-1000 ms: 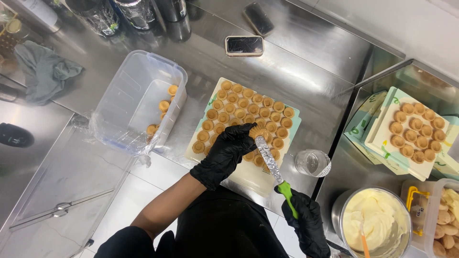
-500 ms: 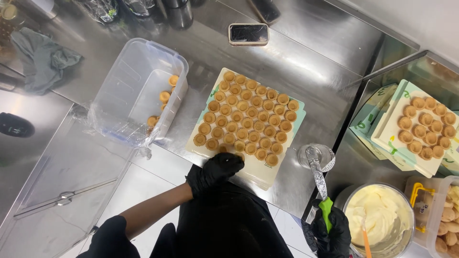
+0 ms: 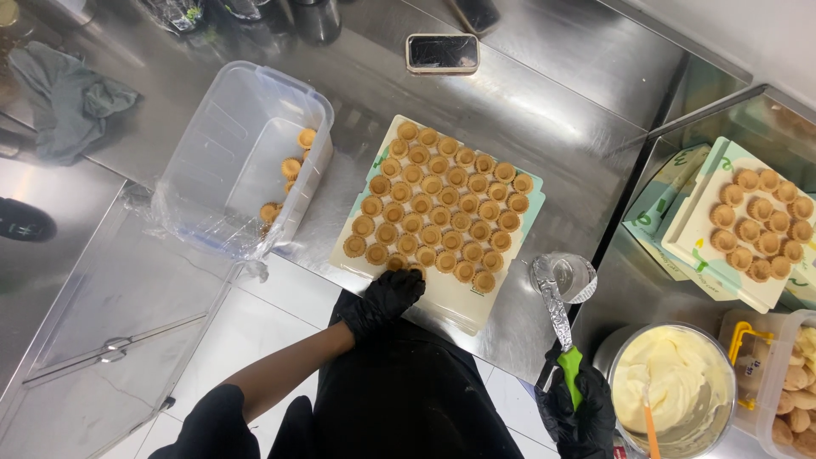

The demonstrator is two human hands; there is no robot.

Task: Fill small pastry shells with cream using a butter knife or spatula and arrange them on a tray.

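A pale board [image 3: 463, 308] on the steel counter carries several rows of small empty tart shells [image 3: 438, 208]. My left hand [image 3: 384, 299], in a black glove, rests with its fingers on the board's near edge beside the closest shells. My right hand [image 3: 580, 410], also gloved, grips the green handle of a serrated knife [image 3: 553, 310] whose blade points up toward a small clear cup [image 3: 575, 274]. A metal bowl of pale cream [image 3: 671, 389] with an orange-handled tool in it sits just right of that hand.
A clear plastic tub [image 3: 246, 161] with a few shells lies at the left. A phone [image 3: 441, 53] lies at the back, a grey cloth [image 3: 68, 98] far left. More shells sit on stacked boards [image 3: 722, 246] and in a tub [image 3: 795, 399] at the right.
My left hand drew back from over the shells to the board's near edge. My right hand carried the knife rightward, away from the board to beside the clear cup.
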